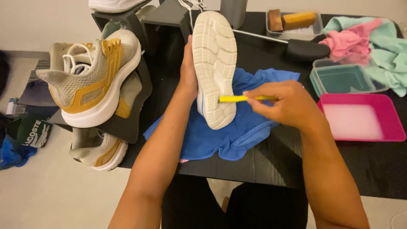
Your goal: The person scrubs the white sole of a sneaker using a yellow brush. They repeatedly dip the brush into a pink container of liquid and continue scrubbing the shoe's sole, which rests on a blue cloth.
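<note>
Holding a white rubber-soled sneaker (214, 68) upright on its heel end, the left hand (188, 74) wraps around the upper from the far left side, so that the pale grooved sole faces the camera and a little to the right. The shoe's long axis runs nearly straight up and down in the head view, toe at the top, heel resting on a crumpled blue cloth (237, 127) spread over the black worktop (271, 161). The right hand (288, 104) comes in from the right and is closed in a pinch around a slim yellow stick-like tool (241, 99), which lies almost level, crosswise to the sole. Its tip touches the sole near the right edge, in the lower half, just above the heel. So the shoe lies between the two hands: the left one behind and beside it, closed on it as a support, the right one in front of it, nearer to the tread.

To the right stand a shallow pink plastic tray (394, 127) with milky liquid and a clear tub with a teal base (343, 80), with pink and mint cloths (373, 42) behind them. On the left, beige mesh sneakers with mustard trim (93, 80) sit on a dark grey rack (140, 101), well apart from the hands.
</note>
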